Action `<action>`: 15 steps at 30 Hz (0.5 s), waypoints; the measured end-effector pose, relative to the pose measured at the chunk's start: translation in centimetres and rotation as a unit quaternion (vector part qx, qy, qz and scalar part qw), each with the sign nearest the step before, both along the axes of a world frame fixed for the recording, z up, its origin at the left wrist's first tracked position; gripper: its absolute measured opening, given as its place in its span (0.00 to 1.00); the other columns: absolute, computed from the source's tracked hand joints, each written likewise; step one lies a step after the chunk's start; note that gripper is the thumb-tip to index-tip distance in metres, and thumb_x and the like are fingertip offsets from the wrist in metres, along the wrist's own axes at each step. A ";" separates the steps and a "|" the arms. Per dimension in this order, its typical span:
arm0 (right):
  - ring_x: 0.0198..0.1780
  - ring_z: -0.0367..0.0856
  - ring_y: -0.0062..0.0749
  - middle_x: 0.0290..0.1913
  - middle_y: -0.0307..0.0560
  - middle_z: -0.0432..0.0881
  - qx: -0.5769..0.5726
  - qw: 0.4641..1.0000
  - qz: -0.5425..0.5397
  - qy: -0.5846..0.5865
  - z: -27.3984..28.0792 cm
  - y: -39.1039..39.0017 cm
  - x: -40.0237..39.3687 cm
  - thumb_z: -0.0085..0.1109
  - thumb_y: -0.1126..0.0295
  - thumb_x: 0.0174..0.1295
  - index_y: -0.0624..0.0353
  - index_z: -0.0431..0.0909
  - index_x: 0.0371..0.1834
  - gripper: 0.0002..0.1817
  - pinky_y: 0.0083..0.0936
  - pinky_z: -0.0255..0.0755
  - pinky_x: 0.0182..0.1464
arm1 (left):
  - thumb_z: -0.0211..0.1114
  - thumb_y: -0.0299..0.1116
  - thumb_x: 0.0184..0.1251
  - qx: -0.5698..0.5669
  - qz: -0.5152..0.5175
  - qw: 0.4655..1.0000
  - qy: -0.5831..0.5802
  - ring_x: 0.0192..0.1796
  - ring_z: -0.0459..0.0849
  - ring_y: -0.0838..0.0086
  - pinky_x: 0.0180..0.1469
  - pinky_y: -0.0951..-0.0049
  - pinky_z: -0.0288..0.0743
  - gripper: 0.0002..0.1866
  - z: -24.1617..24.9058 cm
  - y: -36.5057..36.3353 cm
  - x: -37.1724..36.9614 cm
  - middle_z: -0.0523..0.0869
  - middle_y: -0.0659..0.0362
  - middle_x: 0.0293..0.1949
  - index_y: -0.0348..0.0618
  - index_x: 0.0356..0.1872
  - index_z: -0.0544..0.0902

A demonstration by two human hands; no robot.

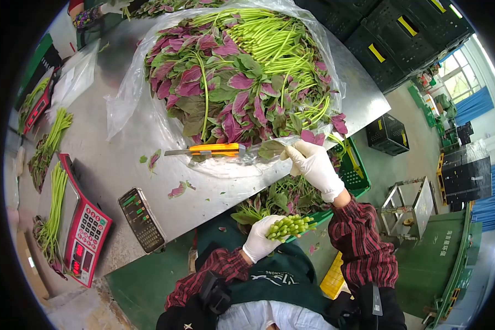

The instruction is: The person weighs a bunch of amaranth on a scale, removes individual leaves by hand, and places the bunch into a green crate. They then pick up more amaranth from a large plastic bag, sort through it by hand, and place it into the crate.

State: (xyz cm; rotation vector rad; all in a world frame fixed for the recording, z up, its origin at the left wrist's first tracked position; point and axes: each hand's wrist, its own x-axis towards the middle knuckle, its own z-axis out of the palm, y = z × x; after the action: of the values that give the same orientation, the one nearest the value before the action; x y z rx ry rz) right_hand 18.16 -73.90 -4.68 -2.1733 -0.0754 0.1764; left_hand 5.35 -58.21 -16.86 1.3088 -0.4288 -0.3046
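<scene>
My left hand [263,240], in a white glove, is wrapped round a bunch of green stems [290,227], their cut ends facing up, near my body. At the table's front edge my right hand [313,168], also gloved, has its fingers pressed together beside a leaf [271,149]; whether it grips that leaf is hard to tell. Beyond it, a large heap of purple and green leafy vegetables [239,82] lies on clear plastic. An orange utility knife [214,150] with its blade out rests at the heap's near side.
A red scale [88,234] holding a bunch of stems [54,209] stands at left, beside a handheld device [142,220]. A green crate [357,165] with greens is below the table edge. Black crates [388,47] are stacked at back right. Another person's arm [88,15] shows top left.
</scene>
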 end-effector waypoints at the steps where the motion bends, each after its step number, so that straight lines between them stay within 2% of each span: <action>1: 0.19 0.74 0.23 0.22 0.43 0.75 0.001 1.000 0.000 0.000 0.1 0.0 -0.1 0.53 0.60 0.66 0.64 0.79 0.32 0.16 0.22 0.67 0.26 | 0.65 0.15 0.56 -0.004 0.009 1.000 -0.008 0.42 0.83 0.77 0.48 0.77 0.77 0.20 0.0 0.0 0.0 0.82 0.57 0.44 0.31 0.51 0.75; 4: 0.19 0.73 0.23 0.22 0.45 0.74 0.022 0.999 0.008 0.041 1.7 0.0 -1.5 0.53 0.60 0.66 0.65 0.78 0.33 0.17 0.23 0.68 0.27 | 0.68 0.18 0.53 0.007 0.017 1.000 0.014 0.42 0.85 0.73 0.47 0.76 0.77 0.20 -1.1 -0.6 -0.1 0.84 0.55 0.42 0.32 0.50 0.77; 5: 0.23 0.76 0.24 0.25 0.44 0.77 0.020 0.997 0.017 0.075 2.8 -0.1 -2.2 0.54 0.60 0.66 0.65 0.79 0.35 0.16 0.23 0.70 0.30 | 0.68 0.18 0.53 0.008 0.014 1.000 0.013 0.42 0.85 0.73 0.47 0.76 0.77 0.20 0.3 -0.6 0.3 0.84 0.55 0.42 0.32 0.50 0.77; 6: 0.27 0.79 0.24 0.28 0.44 0.79 0.019 0.994 0.025 0.109 3.3 -0.4 -2.9 0.54 0.61 0.65 0.65 0.80 0.37 0.15 0.23 0.72 0.33 | 0.68 0.23 0.52 0.065 0.000 0.998 -0.027 0.41 0.84 0.65 0.46 0.71 0.77 0.18 1.9 -0.6 0.7 0.84 0.53 0.40 0.36 0.47 0.78; 7: 0.27 0.79 0.24 0.28 0.44 0.79 0.020 0.994 0.023 0.108 3.1 -1.0 -3.7 0.54 0.61 0.65 0.65 0.80 0.37 0.15 0.23 0.72 0.33 | 0.69 0.27 0.51 0.122 -0.015 0.990 -0.067 0.40 0.83 0.57 0.44 0.67 0.77 0.17 3.1 -0.8 1.2 0.84 0.51 0.37 0.39 0.44 0.79; 8: 0.31 0.80 0.28 0.31 0.48 0.79 -0.035 0.997 0.067 0.035 2.8 -1.7 -4.7 0.58 0.61 0.62 0.65 0.79 0.39 0.16 0.25 0.73 0.36 | 0.66 0.33 0.55 0.135 -0.085 0.986 -0.056 0.40 0.83 0.55 0.42 0.64 0.77 0.16 2.8 -1.5 1.6 0.84 0.50 0.36 0.44 0.45 0.80; 9: 0.35 0.81 0.32 0.34 0.51 0.79 -0.090 0.989 0.110 -0.038 2.7 -2.4 -5.8 0.61 0.61 0.59 0.66 0.78 0.42 0.18 0.28 0.73 0.38 | 0.63 0.34 0.54 0.203 -0.147 0.963 -0.097 0.40 0.83 0.53 0.41 0.60 0.76 0.15 2.7 -2.5 1.8 0.84 0.49 0.36 0.45 0.43 0.80; 10: 0.39 0.79 0.40 0.38 0.55 0.77 -0.158 0.980 0.119 0.021 3.9 -2.5 -7.1 0.68 0.58 0.52 0.66 0.76 0.46 0.25 0.31 0.73 0.42 | 0.62 0.33 0.52 0.235 -0.189 0.943 -0.141 0.39 0.83 0.52 0.41 0.58 0.76 0.14 2.5 -3.5 1.6 0.84 0.48 0.36 0.45 0.43 0.80; 11: 0.39 0.78 0.46 0.36 0.58 0.75 -0.200 0.968 0.152 -0.011 3.5 -3.4 -8.5 0.71 0.52 0.46 0.67 0.75 0.46 0.32 0.33 0.73 0.43 | 0.61 0.32 0.51 0.266 -0.229 0.917 -0.187 0.39 0.83 0.51 0.40 0.57 0.76 0.14 2.0 -4.6 1.3 0.84 0.47 0.35 0.45 0.42 0.80; 12: 0.40 0.77 0.48 0.37 0.59 0.75 -0.252 0.954 0.165 0.015 3.5 -4.0 -10.0 0.72 0.49 0.43 0.68 0.75 0.45 0.35 0.34 0.72 0.45 | 0.62 0.30 0.48 0.292 -0.254 0.892 -0.233 0.37 0.82 0.49 0.40 0.56 0.76 0.15 -1.3 -6.6 0.2 0.84 0.45 0.33 0.44 0.41 0.80; 13: 0.41 0.76 0.51 0.37 0.59 0.75 -0.302 0.936 0.177 0.042 3.5 -4.6 -11.7 0.73 0.46 0.41 0.69 0.74 0.44 0.38 0.36 0.71 0.46 | 0.63 0.31 0.47 0.329 -0.344 0.849 -0.230 0.39 0.83 0.52 0.41 0.58 0.77 0.20 0.3 -7.1 0.7 0.84 0.49 0.33 0.47 0.46 0.80; 15: 0.44 0.76 0.53 0.37 0.62 0.74 -0.288 0.937 0.174 0.095 -0.4 -7.6 -16.3 0.73 0.41 0.37 0.71 0.74 0.43 0.42 0.38 0.70 0.48 | 0.63 0.31 0.46 0.315 -0.342 0.846 -0.261 0.36 0.83 0.51 0.38 0.56 0.76 0.15 4.4 -7.6 1.2 0.84 0.49 0.30 0.45 0.39 0.80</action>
State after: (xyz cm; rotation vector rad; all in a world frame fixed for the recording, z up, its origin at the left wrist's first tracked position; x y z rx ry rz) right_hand 1.82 -81.51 -5.11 -2.6974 -0.3349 0.6820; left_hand 6.56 -65.82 -12.48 1.8534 -1.3619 -0.7335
